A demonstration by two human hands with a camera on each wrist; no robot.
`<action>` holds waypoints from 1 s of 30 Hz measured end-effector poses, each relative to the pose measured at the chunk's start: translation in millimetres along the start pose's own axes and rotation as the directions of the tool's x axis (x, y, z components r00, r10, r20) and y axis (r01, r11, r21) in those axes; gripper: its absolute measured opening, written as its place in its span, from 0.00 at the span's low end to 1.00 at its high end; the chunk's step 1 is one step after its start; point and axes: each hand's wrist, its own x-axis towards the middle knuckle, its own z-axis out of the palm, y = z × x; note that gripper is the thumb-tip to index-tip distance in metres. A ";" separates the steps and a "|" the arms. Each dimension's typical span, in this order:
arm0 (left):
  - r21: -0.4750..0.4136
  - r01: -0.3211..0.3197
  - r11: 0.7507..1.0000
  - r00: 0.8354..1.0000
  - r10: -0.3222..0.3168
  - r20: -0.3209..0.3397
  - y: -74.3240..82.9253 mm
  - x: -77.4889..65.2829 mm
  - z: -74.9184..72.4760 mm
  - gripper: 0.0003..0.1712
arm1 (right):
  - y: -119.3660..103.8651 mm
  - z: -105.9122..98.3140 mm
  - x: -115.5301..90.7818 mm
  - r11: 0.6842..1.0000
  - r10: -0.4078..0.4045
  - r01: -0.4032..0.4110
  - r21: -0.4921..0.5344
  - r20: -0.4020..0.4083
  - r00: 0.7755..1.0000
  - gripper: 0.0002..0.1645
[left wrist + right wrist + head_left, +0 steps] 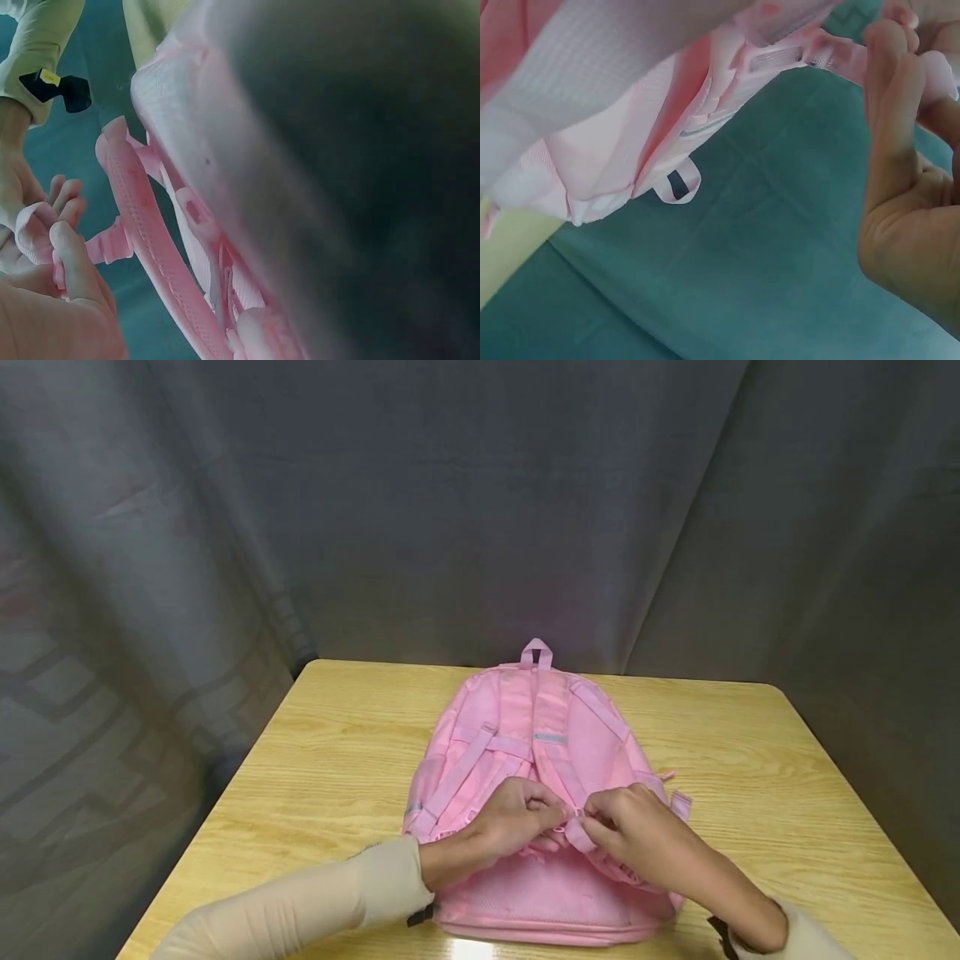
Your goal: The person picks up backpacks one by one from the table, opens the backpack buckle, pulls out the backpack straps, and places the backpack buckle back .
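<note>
A pink backpack [555,906] lies on the table with its padded shoulder straps [551,714] facing up. Over its lower middle, my left hand [510,818] and right hand [641,831] meet, fingertips close together. Between them is a pink webbing chest strap [580,837], pinched by both hands. In the left wrist view, this chest strap [34,232] bends into a loop between the fingers and runs to a padded shoulder strap [150,229]. From the right wrist, my right hand [911,180] is seen gripping the webbing; fingers partly hide the small fastener there.
The wooden table [337,727] extends on both sides of the backpack. A grey curtain [480,527] hangs behind it. The backpack's top loop [537,647] points to the table's far edge, and a loose strap end [681,804] sticks out at its right side.
</note>
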 end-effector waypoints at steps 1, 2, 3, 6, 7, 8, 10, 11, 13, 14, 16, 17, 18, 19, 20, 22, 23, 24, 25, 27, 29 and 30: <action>0.001 -0.004 1.000 1.000 0.004 0.002 -0.4 -0.3 0.1 0.07 | 0.5 -0.8 0.3 1.000 0.007 -0.007 0.019 0.021 1.000 0.20; 0.005 -0.004 1.000 1.000 0.004 0.002 -0.8 -0.5 0.1 0.07 | 1.0 -1.1 0.6 0.999 0.007 -0.008 0.033 0.033 0.999 0.20; 0.009 0.000 1.000 1.000 0.000 0.003 -1.0 -0.8 0.0 0.07 | 1.5 -1.2 0.9 0.999 -0.003 0.002 0.037 0.032 0.999 0.21; 0.008 0.003 1.000 1.000 -0.003 0.007 -1.5 -1.4 0.2 0.06 | 1.5 0.6 1.1 0.999 -0.034 0.034 0.026 0.002 0.999 0.24; 0.006 0.006 1.000 1.000 -0.006 0.008 -1.4 -1.7 0.3 0.06 | 1.2 1.8 0.9 0.999 -0.050 0.050 0.017 -0.017 0.999 0.24; 0.002 0.013 1.000 1.000 -0.013 0.008 -1.1 -1.9 0.5 0.06 | 1.1 3.1 0.8 0.998 -0.066 0.066 0.005 -0.041 0.997 0.25; -0.009 0.023 1.000 1.000 -0.023 0.005 0.0 -2.1 0.7 0.06 | 0.7 5.7 0.6 0.995 -0.095 0.093 -0.023 -0.092 0.991 0.25; -0.016 0.026 1.000 1.000 -0.026 0.005 0.6 -2.0 0.8 0.06 | 0.7 6.9 0.4 0.994 -0.110 0.107 -0.031 -0.117 0.987 0.26; -0.030 0.037 0.999 0.999 -0.036 0.004 1.9 -2.1 0.7 0.05 | 0.8 8.9 0.2 0.989 -0.143 0.136 -0.050 -0.164 0.976 0.27; -0.037 0.043 0.998 0.999 -0.042 0.004 2.5 -2.3 0.4 0.05 | 0.9 9.6 0.3 0.987 -0.160 0.151 -0.062 -0.187 0.969 0.27; -0.046 0.046 0.998 0.999 -0.045 0.005 3.0 -2.5 -0.2 0.05 | 1.2 11.1 0.8 0.979 -0.200 0.184 -0.091 -0.225 0.954 0.27; -0.050 0.048 0.998 0.999 -0.047 0.005 3.0 -2.6 -0.6 0.05 | 1.3 11.8 1.1 0.975 -0.219 0.200 -0.102 -0.239 0.946 0.28; -0.052 0.051 0.997 0.999 -0.051 0.006 3.1 -2.8 -1.0 0.06 | 1.4 12.4 1.5 0.970 -0.237 0.214 -0.115 -0.253 0.938 0.28; -0.056 0.052 0.997 0.999 -0.052 0.006 2.9 -3.0 -1.3 0.06 | 1.7 13.0 1.9 0.965 -0.255 0.227 -0.132 -0.266 0.930 0.28; -0.059 0.051 0.997 0.999 -0.051 0.005 2.7 -3.1 -1.6 0.06 | 1.9 13.6 2.3 0.961 -0.268 0.236 -0.144 -0.276 0.923 0.28; -0.064 0.051 0.997 0.999 -0.051 0.006 1.9 -3.2 -1.7 0.06 | 2.4 14.9 2.7 0.956 -0.285 0.249 -0.155 -0.284 0.916 0.27; -0.066 0.052 0.996 0.999 -0.052 0.008 1.6 -3.4 -1.9 0.07 | 2.5 15.5 2.7 0.954 -0.290 0.253 -0.159 -0.287 0.913 0.27; -0.068 0.053 0.996 0.999 -0.052 0.009 1.3 -3.6 -2.0 0.07 | 2.4 16.0 2.7 0.954 -0.291 0.253 -0.161 -0.289 0.912 0.27; -0.071 0.053 0.996 0.999 -0.053 0.010 0.9 -3.7 -1.9 0.07 | 2.3 16.6 2.7 0.952 -0.294 0.255 -0.167 -0.290 0.911 0.27; -0.084 0.061 0.995 0.998 -0.059 0.019 0.0 -3.9 -1.4 0.07 | 1.6 17.7 3.2 0.946 -0.310 0.263 -0.190 -0.296 0.903 0.25; -0.102 0.064 0.993 0.998 -0.061 0.030 -1.0 -4.1 -0.4 0.07 | 1.0 18.4 4.1 0.935 -0.333 0.268 -0.234 -0.306 0.892 0.23; -0.109 0.068 0.992 0.997 -0.065 0.033 -1.5 -4.1 0.2 0.07 | 0.8 18.6 4.5 0.931 -0.339 0.268 -0.249 -0.310 0.888 0.22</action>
